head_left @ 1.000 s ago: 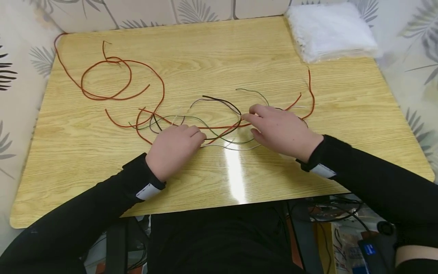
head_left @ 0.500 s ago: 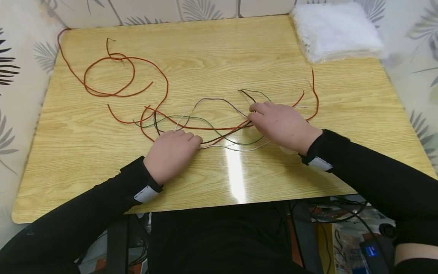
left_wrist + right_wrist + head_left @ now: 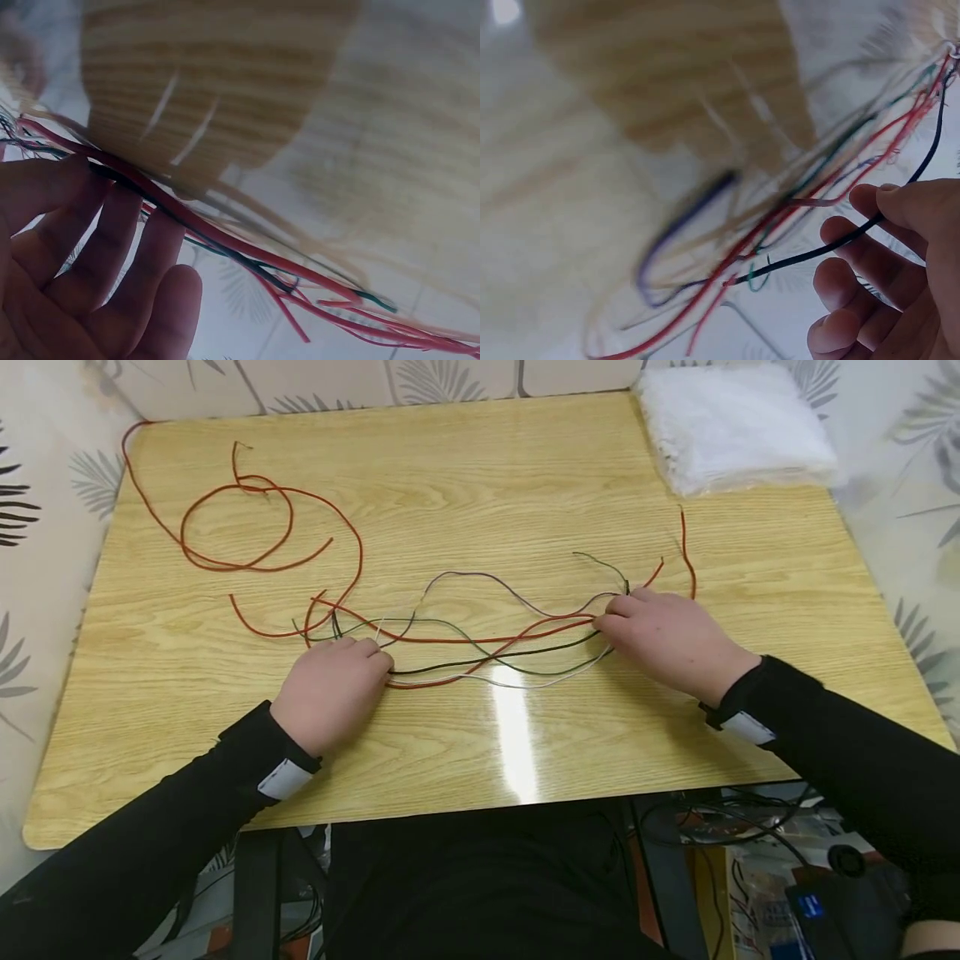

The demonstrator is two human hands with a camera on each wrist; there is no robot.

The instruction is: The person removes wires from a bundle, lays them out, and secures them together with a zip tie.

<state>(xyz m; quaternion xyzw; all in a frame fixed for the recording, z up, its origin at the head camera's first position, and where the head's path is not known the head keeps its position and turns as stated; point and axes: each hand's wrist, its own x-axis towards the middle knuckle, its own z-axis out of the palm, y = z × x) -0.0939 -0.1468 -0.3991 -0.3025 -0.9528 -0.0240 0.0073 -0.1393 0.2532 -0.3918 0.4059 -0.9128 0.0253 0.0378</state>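
Several thin wires lie loosely across the table between my hands. My left hand point(image 3: 333, 693) holds the black wire point(image 3: 540, 649) at its left part; in the left wrist view thumb and fingertips close on the black wire point(image 3: 124, 180), with a red wire point(image 3: 195, 217) running along the fingertips. On the right, my right hand point(image 3: 671, 639) pinches the same wire; the right wrist view has the black wire point(image 3: 799, 257) between thumb and index finger. Red wires point(image 3: 450, 641), a green wire point(image 3: 446, 623), a purple wire point(image 3: 480, 574) and a white wire point(image 3: 525, 686) cross nearby.
A loosely coiled red wire point(image 3: 290, 514) lies at the back left of the wooden table point(image 3: 465, 485). At the back right corner sits a white plastic-wrapped pack point(image 3: 738, 431). Patterned walls border the table's back and sides. Cables and a box point(image 3: 712, 893) are below its front edge.
My right hand has moved right and my left hand left. The black wire, curved in a loop before, now runs nearly straight between them, and its loose right end has been drawn rightward.
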